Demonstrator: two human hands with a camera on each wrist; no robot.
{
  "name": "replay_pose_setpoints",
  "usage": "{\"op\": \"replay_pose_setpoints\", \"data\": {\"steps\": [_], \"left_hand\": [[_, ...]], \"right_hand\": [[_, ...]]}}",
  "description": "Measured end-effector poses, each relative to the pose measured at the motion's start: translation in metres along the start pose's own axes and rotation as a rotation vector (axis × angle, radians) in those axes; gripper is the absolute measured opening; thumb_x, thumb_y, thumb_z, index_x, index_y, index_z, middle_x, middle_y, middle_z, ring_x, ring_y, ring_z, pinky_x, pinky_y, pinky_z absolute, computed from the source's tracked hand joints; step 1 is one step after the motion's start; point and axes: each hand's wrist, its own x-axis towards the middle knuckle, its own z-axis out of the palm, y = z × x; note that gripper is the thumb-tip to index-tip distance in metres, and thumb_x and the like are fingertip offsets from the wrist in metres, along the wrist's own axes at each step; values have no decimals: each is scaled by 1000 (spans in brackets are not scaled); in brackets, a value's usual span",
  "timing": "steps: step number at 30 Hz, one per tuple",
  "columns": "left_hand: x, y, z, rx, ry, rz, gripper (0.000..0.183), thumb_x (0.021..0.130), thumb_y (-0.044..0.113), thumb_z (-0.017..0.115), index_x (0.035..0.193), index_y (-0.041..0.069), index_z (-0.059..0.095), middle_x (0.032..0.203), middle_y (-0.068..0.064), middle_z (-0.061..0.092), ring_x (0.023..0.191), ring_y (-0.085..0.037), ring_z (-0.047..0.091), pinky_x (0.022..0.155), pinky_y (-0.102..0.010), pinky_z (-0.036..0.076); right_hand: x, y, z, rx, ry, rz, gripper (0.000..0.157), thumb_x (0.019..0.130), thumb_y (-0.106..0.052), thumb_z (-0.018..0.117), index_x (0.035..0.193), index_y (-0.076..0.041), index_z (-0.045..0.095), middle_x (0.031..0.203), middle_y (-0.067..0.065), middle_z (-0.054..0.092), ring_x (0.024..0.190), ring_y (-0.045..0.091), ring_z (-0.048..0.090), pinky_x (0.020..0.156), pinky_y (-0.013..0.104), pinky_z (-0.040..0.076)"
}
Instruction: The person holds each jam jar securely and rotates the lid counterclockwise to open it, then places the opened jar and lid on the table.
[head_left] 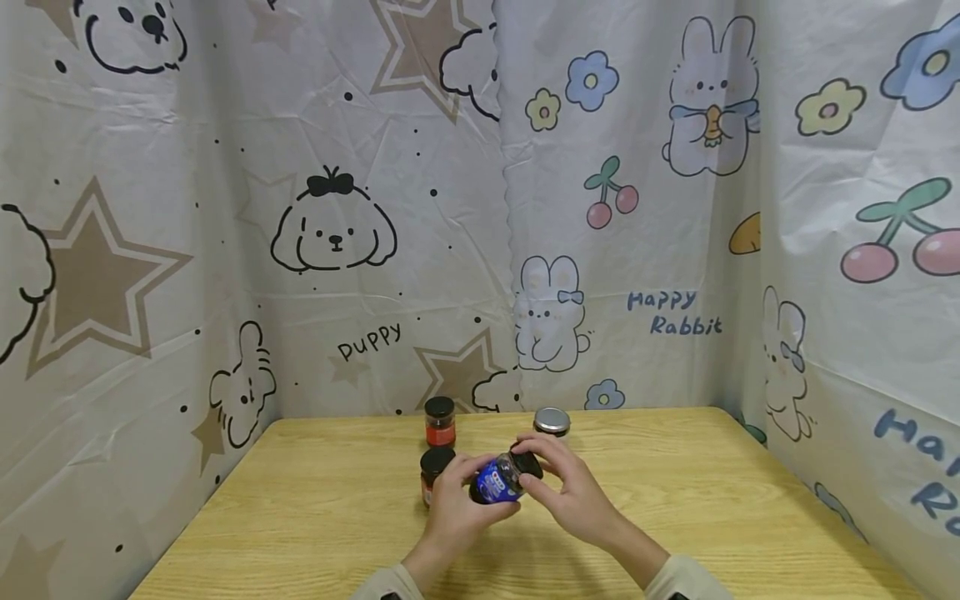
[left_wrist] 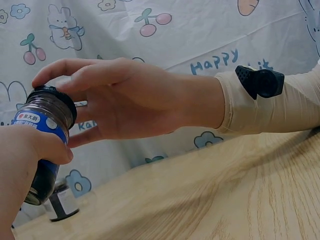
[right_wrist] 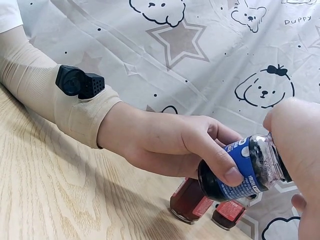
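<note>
— Any writing you can make out?

— On the backdrop sheet (head_left: pixel 480 208) behind the table, yes: "Puppy" (head_left: pixel 369 340) in black by the dog drawings, and "Happy Rabbit" (head_left: pixel 675 313) in blue beside the rabbits.

— And the wrist views?

— The left wrist view shows "Happy" (left_wrist: pixel 214 62) in blue; the right wrist view shows "Puppy" (right_wrist: pixel 301 20) near its top right corner.

— The jar (head_left: pixel 498 480) with the blue label (left_wrist: pixel 35 120)?

— It carries print, too small to read.

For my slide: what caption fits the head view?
Left hand holds a blue-labelled jar while right hand grips its black lid.
</note>
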Motion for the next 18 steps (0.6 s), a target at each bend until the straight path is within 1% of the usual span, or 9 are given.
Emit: {"op": "replay_pose_setpoints", "data": {"steps": [3, 6, 10, 18], "left_hand": [[0, 0, 0, -1, -11, 5, 59, 68, 27, 99, 120, 15, 76, 103, 7, 62, 102, -17, 60, 91, -37, 53], [-1, 1, 0, -3, -18, 2, 58, 68, 27, 99, 120, 16, 76, 103, 6, 62, 102, -17, 60, 91, -37, 52], [-1, 1, 0, -3, -19, -5, 58, 68, 28, 99, 120, 16, 76, 103, 6, 62, 102, -17, 60, 91, -37, 52], [-1, 1, 0, -12, -22, -10, 57, 69, 28, 98, 121, 15, 76, 103, 5, 62, 102, -18, 60, 90, -37, 53]], "right_hand": [[0, 1, 1, 2, 16, -8, 17, 104, -14, 65, 121, -15, 67, 141, 8, 56, 135, 36, 48, 101, 55, 48], [1, 2, 2, 5, 33, -22, 12, 103, -13, 65, 115, -15, 67, 138, 8, 58, 132, 35, 50, 100, 52, 50], [1, 4, 2, 4, 42, -39, 11, 102, -10, 66, 113, -14, 67, 138, 7, 59, 130, 34, 52, 98, 48, 52], [2, 4, 3, -25, 41, -62, 12, 102, -9, 66, 113, -14, 66, 139, 8, 60, 129, 32, 53, 91, 47, 56]]}}
